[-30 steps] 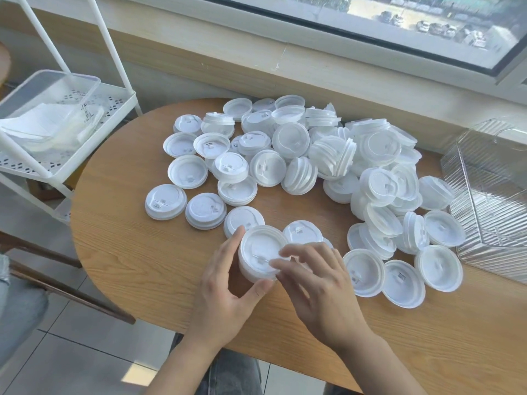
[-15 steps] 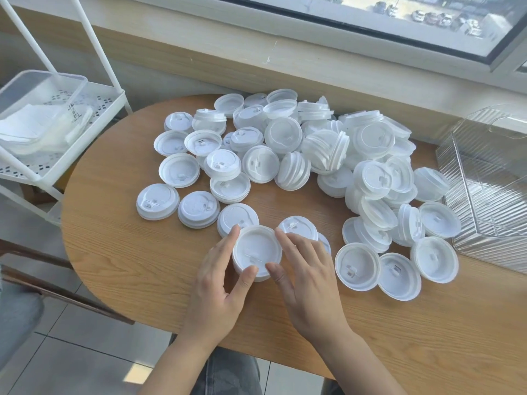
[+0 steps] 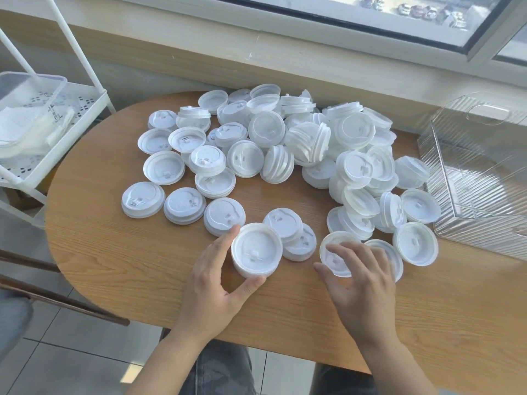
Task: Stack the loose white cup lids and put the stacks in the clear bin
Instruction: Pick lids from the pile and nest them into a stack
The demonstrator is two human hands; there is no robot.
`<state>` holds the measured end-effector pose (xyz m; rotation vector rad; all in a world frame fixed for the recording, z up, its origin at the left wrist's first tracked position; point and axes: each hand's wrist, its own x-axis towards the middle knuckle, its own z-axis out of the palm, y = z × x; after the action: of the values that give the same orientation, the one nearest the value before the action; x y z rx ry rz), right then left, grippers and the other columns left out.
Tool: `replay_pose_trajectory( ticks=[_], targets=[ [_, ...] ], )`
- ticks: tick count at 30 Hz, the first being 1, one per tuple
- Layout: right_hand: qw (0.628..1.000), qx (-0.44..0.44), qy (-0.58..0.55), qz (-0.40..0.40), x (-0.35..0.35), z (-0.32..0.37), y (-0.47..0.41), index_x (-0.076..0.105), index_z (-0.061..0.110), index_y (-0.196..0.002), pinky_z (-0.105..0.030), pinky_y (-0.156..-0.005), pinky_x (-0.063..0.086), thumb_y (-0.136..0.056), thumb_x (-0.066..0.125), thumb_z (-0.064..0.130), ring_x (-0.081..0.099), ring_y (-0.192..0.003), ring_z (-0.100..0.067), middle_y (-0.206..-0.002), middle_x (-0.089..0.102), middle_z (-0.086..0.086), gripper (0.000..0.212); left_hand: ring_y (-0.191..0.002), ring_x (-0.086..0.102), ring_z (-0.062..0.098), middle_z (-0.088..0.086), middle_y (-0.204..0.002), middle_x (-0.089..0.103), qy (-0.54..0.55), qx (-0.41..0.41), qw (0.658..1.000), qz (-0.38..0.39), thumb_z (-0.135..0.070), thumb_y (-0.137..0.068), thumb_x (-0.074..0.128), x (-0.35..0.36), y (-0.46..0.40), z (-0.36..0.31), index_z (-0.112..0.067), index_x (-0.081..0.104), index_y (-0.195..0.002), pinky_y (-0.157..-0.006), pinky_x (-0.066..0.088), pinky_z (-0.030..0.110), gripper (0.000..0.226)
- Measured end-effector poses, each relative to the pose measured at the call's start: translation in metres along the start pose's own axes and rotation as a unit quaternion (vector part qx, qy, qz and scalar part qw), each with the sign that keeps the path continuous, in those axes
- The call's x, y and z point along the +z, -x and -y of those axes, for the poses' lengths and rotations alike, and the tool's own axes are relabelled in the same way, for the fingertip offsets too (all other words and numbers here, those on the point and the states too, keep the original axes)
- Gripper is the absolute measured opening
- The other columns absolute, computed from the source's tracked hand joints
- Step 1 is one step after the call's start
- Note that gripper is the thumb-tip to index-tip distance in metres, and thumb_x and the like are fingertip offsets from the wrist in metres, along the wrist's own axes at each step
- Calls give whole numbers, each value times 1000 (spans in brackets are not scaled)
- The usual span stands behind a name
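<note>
We note a rounded wooden table (image 3: 119, 252) with pale, streaky grain, set against a window sill. Across it lies a heap of round white plastic cup lids (image 3: 313, 143), thin and glossy, each with a raised rim and a small moulded sip tab; some lie flat, some lean on edge in nested clusters.

The left hand (image 3: 212, 283) grips a short stack of upturned white lids (image 3: 256, 250) near the table's front edge, forefinger curved round its far-left side and thumb pressing the near side. The stack touches two flat lids just behind it.

The right hand (image 3: 360, 280) hovers with fingers spread and relaxed over a single upturned white lid (image 3: 332, 252); we cannot tell whether the fingertips touch it.

At the table's right end sits the clear ribbed plastic bin (image 3: 479, 178), angular and transparent, with lids lying just beside its left wall.

To the left stands a white perforated metal shelf rack (image 3: 85, 106) holding a translucent plastic box (image 3: 28, 89).
</note>
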<state>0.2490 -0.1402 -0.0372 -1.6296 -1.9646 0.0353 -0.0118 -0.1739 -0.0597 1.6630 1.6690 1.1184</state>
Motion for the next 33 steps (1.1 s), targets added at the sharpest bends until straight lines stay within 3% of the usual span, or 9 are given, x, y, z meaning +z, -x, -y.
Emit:
replay_pose_trajectory(
  ticks=[3, 7, 8, 10, 13, 19, 22, 26, 33],
  targets=[
    [998, 0, 55, 19, 2, -16, 7, 79, 21, -104, -47, -83, 48, -80, 91, 31, 58, -98, -26, -105, 70, 6, 29, -143, 47, 4, -20, -153, 50, 4, 0, 1000, -1, -69, -85, 69, 7, 1, -4, -28, 44, -156, -116, 39, 27, 86],
    [998, -22, 61, -6, 4, -19, 7, 79, 23, -95, -44, -77, 46, -89, 84, 20, 60, -90, -26, -96, 71, 10, 9, -140, 48, 1, -24, -151, 50, 14, -8, 1000, -17, -70, -84, 68, 9, 3, -9, -31, 45, -154, -113, 38, 16, 84],
    [998, -25, 48, -17, 3, -19, 6, 79, 23, -94, -44, -76, 46, -92, 79, 22, 60, -88, -25, -95, 71, 10, 2, -139, 49, 1, -23, -150, 52, 16, -11, 1000, -17, -69, -84, 69, 9, 3, -9, -29, 46, -154, -113, 37, 15, 84],
    [999, -12, -4, -44, 0, -13, 5, 79, 20, -95, -45, -75, 47, -93, 72, 27, 60, -85, -23, -94, 71, 10, 10, -140, 48, 1, -23, -149, 52, 19, -15, 1000, -17, -67, -83, 71, 7, 4, -10, -26, 47, -154, -112, 35, 12, 84],
    [993, -12, -90, -71, -8, 7, 1, 80, 18, -94, -43, -76, 50, -94, 73, 26, 62, -84, -19, -95, 71, 9, 11, -139, 48, -2, -28, -149, 50, 21, -15, 999, -19, -64, -82, 73, 7, 4, -11, -26, 46, -154, -111, 32, 9, 85],
    [974, -152, -163, -27, -5, 55, -7, 80, 20, -94, -40, -75, 45, -96, 77, 23, 61, -89, -17, -101, 70, 14, 4, -131, 53, -2, -31, -149, 49, 25, -32, 999, -14, -73, -78, 74, 6, 6, -10, -34, 43, -155, -106, 37, 9, 92],
    [968, -198, -155, 5, 3, 66, -10, 78, 22, -95, -35, -75, 42, -98, 76, 24, 59, -90, -16, -103, 70, 15, 4, -128, 58, 6, -22, -143, 57, 38, -36, 999, -8, -67, -77, 78, 4, 5, -9, -32, 46, -153, -103, 42, 13, 90],
    [965, -235, -106, 40, 7, 68, -12, 75, 24, -96, -30, -78, 39, -103, 68, 25, 59, -92, -17, -106, 68, 14, 10, -130, 57, 4, -22, -140, 60, 48, -45, 998, -14, -56, -74, 86, 5, 4, -10, -29, 49, -151, -104, 42, 15, 90],
    [967, -244, -52, 47, 6, 62, -9, 73, 23, -98, -33, -77, 43, -102, 68, 21, 60, -95, -19, -107, 67, 13, 7, -127, 57, 5, -22, -141, 58, 40, -39, 998, -11, -57, -75, 82, 6, 6, -6, -32, 45, -155, -104, 44, 17, 92]
  ],
)
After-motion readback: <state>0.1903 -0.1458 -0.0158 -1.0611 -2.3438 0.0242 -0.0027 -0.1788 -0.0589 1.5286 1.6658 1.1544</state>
